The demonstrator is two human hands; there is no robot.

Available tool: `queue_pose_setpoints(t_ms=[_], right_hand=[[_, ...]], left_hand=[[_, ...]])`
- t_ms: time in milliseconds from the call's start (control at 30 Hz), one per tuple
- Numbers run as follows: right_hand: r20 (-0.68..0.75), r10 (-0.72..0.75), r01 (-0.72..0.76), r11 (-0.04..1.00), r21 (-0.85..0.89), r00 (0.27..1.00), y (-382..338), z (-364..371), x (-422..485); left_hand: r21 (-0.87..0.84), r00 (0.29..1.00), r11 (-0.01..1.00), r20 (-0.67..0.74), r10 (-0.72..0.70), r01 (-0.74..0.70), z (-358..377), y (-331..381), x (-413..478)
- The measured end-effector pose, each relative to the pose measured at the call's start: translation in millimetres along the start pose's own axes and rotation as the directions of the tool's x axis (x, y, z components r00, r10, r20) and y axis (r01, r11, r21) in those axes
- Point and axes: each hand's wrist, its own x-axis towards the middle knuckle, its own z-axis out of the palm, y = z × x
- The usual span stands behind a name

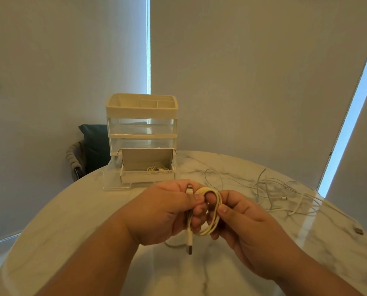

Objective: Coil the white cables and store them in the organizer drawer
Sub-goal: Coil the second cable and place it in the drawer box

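Above the near edge of the table (75, 214), the left hand (163, 214) and right hand (240, 221) both pinch a coiled cable (214, 212). It looks light, limp and springy, so hold across the loops. Beyond, an open drawer (147, 177) holds another coil; loose cables (285, 195) sprawl right.

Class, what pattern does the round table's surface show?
The table is white marble with thin grey veining, clearest in the head view near the bottom edge.

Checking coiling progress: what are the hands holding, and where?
A coiled white cable: left hand pinches the plug ends, right hand grips the loops.
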Motion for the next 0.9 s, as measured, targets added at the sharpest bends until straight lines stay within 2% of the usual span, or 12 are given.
queue_pose_setpoints(t_ms=[100,200,267,400,467,633,700,800,900], right_hand=[[-0.044,-0.024,0.017,0.989,-0.147,0.999,0.7,-10.2,0.7],[-0.111,-0.144,0.1,0.939,-0.33,0.983,-4.5,-12.1,-5.0],[-0.082,-0.181,0.118,0.862,-0.492,0.98,-8.0,-7.4,-7.2],[-0.097,-0.152,0.037,0.698,-0.715,0.984,-10.3,-1.0,-4.9],[-0.126,-0.146,0.006,0.676,-0.737,0.981,-10.1,-0.2,-4.1],[-0.206,-0.173,-0.022,0.711,-0.703,0.963,-6.6,-2.3,-1.6],[-0.191,-0.18,-0.015,0.688,-0.725,0.965,-5.0,-0.7,-0.9],[-0.143,-0.197,-0.004,0.574,-0.819,0.97,-1.6,-2.1,0.6],[-0.038,-0.155,0.03,0.415,-0.909,0.987,-3.1,-1.1,0.3]], left_hand=[[0.108,0.998,0.993,-0.048,-0.031,0.036,5.7,-1.2,1.0],[0.302,0.988,0.947,-0.138,-0.075,0.114,7.9,-2.3,2.0],[0.393,0.981,0.907,-0.167,-0.093,0.153,9.5,-5.0,3.3],[0.528,0.967,0.817,-0.216,-0.133,0.23,7.9,-12.9,6.5],[0.522,0.955,0.813,-0.262,-0.135,0.258,8.1,-17.7,9.0],[0.496,0.923,0.824,-0.375,-0.08,0.273,17.7,-26.3,18.4],[0.407,0.893,0.859,-0.435,-0.116,0.31,17.8,-26.2,20.8],[0.162,0.888,0.944,-0.414,-0.199,0.287,18.3,-23.6,22.4],[0.19,0.875,0.938,-0.45,-0.181,0.291,19.3,-25.4,23.8]])
